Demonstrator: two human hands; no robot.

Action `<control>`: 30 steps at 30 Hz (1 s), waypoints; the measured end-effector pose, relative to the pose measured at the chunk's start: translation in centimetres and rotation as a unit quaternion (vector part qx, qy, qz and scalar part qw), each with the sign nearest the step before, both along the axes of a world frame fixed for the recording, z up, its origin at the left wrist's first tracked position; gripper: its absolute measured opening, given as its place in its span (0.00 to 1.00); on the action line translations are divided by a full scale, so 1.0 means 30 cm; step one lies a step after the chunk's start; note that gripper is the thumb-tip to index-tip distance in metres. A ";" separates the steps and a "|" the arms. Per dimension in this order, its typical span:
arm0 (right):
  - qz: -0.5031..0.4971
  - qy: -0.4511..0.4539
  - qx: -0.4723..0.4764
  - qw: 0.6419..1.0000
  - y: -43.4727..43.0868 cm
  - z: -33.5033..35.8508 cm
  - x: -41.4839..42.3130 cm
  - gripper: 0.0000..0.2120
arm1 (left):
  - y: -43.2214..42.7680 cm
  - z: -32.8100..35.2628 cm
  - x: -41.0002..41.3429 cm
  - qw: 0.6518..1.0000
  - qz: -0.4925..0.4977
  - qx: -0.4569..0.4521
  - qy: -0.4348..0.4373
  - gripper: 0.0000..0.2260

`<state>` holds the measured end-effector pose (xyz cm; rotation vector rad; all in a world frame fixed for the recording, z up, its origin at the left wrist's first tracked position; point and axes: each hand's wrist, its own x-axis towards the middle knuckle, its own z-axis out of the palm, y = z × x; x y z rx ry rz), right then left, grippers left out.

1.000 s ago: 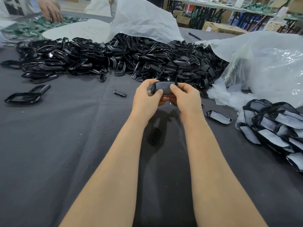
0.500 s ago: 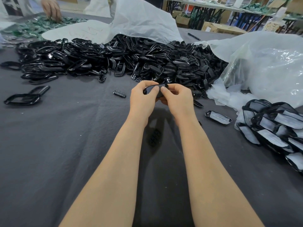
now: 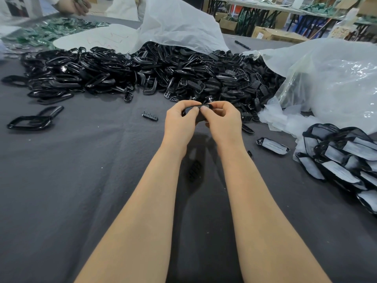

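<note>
Grey cloth on the table (image 3: 81, 201), stretched wide under everything. Sprawled across the far side, a long heap of black plastic parts (image 3: 163, 76). Slumped at the right, against the heap's end, a big clear bag (image 3: 330, 84). Draped over the heap's far middle, a white bag (image 3: 179, 27). Stacked just below the clear bag, a pile of wrapped pieces (image 3: 346, 164), black-edged under grey film.

And centre stage, raised above the cloth and just short of the heap: left hand (image 3: 177, 125) and right hand (image 3: 223, 125), set close together. Gripped one small black shell (image 3: 200, 119) between them, fingers curled round it from both ends, thumbs pressed side by side on its upper edge. Mostly hidden behind those fingers, that shell.

Seen at the far left, well apart from the action, two black frames (image 3: 30, 122), touching each other. Spotted near the left hand, flat on the cloth, one tiny button pad (image 3: 150, 116).
</note>
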<state>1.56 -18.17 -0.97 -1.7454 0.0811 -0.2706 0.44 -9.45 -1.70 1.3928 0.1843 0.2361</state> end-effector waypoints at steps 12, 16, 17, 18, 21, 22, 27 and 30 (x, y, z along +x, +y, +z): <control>-0.013 0.041 0.112 0.993 -0.012 0.006 0.000 0.08 | -0.002 -0.005 0.005 0.999 -0.009 0.035 0.003 0.11; 0.030 0.033 0.054 0.998 -0.029 0.003 0.005 0.07 | 0.000 -0.004 0.010 1.000 -0.012 0.015 0.018 0.12; 0.051 0.030 0.025 0.998 -0.037 0.002 0.006 0.06 | 0.002 -0.003 0.012 1.000 -0.010 0.008 0.023 0.13; 0.065 0.027 -0.007 0.997 -0.043 -0.001 0.008 0.07 | 0.002 -0.002 0.014 1.000 -0.009 0.003 0.025 0.13; 0.061 0.013 -0.061 0.996 -0.049 -0.007 0.011 0.09 | -0.001 -0.003 0.013 1.000 -0.012 0.016 0.021 0.14; 0.054 0.012 -0.057 0.997 -0.048 -0.008 0.012 0.09 | -0.001 -0.004 0.011 0.999 -0.015 0.028 0.019 0.14; 0.023 0.022 -0.020 0.999 -0.049 -0.014 0.018 0.12 | 0.006 -0.013 0.004 0.994 -0.006 0.107 0.005 0.07; 0.005 0.023 -0.001 1.000 -0.055 -0.016 0.018 0.13 | 0.013 -0.021 0.004 0.990 0.006 0.141 0.009 0.06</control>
